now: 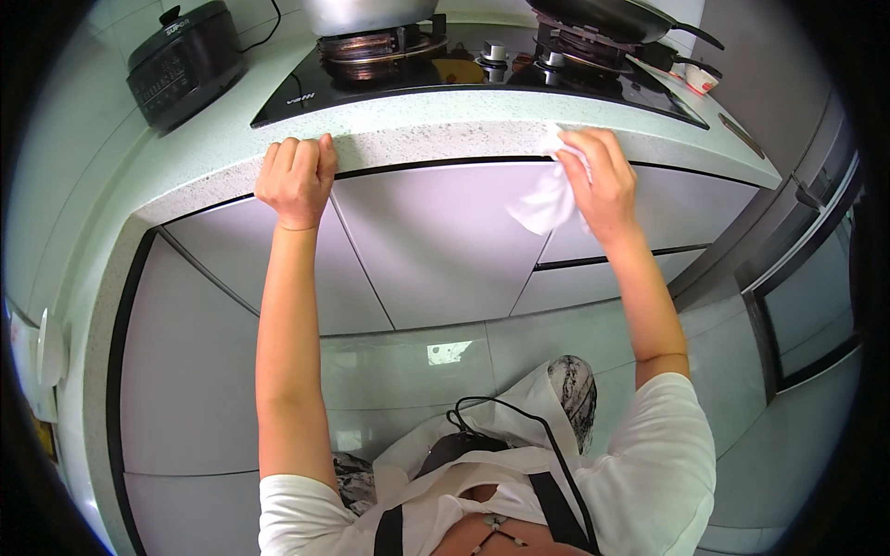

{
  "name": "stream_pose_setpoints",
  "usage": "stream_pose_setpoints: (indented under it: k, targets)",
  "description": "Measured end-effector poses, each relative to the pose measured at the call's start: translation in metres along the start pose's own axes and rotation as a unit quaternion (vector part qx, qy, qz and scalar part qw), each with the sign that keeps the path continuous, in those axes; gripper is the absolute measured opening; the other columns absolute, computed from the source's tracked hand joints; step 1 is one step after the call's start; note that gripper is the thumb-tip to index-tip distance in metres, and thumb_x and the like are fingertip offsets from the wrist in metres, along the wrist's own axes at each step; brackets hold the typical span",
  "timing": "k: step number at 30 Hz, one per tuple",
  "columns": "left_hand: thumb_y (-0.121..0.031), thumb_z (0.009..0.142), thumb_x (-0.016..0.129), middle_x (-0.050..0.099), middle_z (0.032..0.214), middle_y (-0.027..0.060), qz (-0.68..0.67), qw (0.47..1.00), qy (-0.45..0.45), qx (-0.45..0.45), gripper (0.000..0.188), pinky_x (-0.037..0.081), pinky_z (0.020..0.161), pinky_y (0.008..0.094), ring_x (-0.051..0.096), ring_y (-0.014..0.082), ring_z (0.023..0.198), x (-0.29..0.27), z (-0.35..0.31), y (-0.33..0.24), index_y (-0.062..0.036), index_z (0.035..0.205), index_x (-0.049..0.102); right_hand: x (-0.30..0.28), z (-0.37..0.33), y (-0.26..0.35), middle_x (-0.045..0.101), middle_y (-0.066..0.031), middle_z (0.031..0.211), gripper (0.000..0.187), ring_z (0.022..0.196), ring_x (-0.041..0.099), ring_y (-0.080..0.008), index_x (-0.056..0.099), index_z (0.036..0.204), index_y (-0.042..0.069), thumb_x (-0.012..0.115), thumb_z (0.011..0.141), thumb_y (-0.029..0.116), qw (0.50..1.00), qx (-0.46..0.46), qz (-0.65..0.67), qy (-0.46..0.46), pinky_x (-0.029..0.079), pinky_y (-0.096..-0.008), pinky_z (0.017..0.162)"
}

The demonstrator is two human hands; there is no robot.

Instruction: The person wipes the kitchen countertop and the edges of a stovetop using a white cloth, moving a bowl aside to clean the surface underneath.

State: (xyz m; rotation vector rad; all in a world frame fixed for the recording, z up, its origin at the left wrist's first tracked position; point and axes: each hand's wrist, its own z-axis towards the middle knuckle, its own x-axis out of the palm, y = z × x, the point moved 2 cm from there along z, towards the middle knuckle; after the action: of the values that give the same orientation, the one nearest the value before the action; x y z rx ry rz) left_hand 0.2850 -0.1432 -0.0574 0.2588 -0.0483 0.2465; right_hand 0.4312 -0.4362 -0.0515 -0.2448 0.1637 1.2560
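Observation:
My right hand (601, 178) is closed on a white tissue (547, 206), pressing its upper part against the front edge of the speckled stone countertop (445, 139). The tissue's loose end hangs down in front of the pale cabinet door (426, 241). Farther left, my left hand (298, 176) rests on the same counter edge with its fingers curled over it; the fingertips and anything under them are hidden.
Behind the edge lies a black glass gas hob (389, 88) with a silver pot (369, 14) on its left burner and a black frying pan (603, 20) on its right. A black electric cooker (185, 65) stands at the far left. A white cup (700, 80) sits at the right.

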Motion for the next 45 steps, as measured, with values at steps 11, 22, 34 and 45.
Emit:
stream_pose_setpoints:
  k: [11, 22, 34, 45]
  targets:
    - [-0.012, 0.077, 0.067, 0.04, 0.055, 0.0047, 0.003, 1.0, -0.002, -0.024, 0.03, 0.032, 0.043, 0.0323, 0.04, 0.0211, 0.048, -0.001, 0.001, -0.003, -0.0087, 0.057, 0.044, 0.031, 0.009, 0.008, 0.053, 0.0038, 0.095, 0.023, 0.083, 0.05, -0.0131, 0.064, 0.096, 0.019, 0.068, 0.074, 0.013, 0.991, -0.098, -0.067, 0.053, 0.038, -0.0297, 0.068]
    - [-0.013, 0.079, 0.065, 0.041, 0.056, 0.0054, 0.007, 1.0, 0.007, -0.011, 0.029, 0.032, 0.043, 0.0327, 0.04, 0.0221, 0.049, -0.004, 0.0, -0.001, -0.0084, 0.059, 0.045, 0.031, -0.016, 0.0, 0.051, 0.0048, 0.103, 0.044, 0.097, 0.048, -0.0128, 0.063, 0.107, 0.026, 0.072, 0.065, 0.019, 0.974, -0.193, -0.117, 0.025, 0.036, -0.0305, 0.088]
    - [-0.013, 0.077, 0.066, 0.039, 0.055, 0.0029, 0.011, 1.0, 0.0, -0.014, 0.031, 0.031, 0.042, 0.0311, 0.039, 0.02, 0.048, -0.002, -0.001, -0.001, -0.0104, 0.057, 0.043, 0.026, 0.035, -0.008, 0.06, -0.0024, 0.105, 0.026, 0.095, 0.056, -0.0224, 0.064, 0.086, 0.013, 0.072, 0.061, 0.008, 0.975, -0.133, 0.088, 0.157, 0.045, -0.0348, 0.079]
    - [-0.014, 0.076, 0.067, 0.038, 0.054, 0.0031, 0.003, 1.0, 0.008, 0.006, 0.032, 0.031, 0.041, 0.0305, 0.038, 0.0194, 0.047, -0.004, -0.002, 0.004, -0.0101, 0.056, 0.042, 0.015, 0.026, 0.003, 0.053, -0.0015, 0.074, 0.027, 0.061, 0.058, -0.0181, 0.06, 0.088, 0.011, 0.067, 0.064, 0.002, 0.984, -0.124, -0.051, 0.117, 0.048, -0.0295, 0.049]
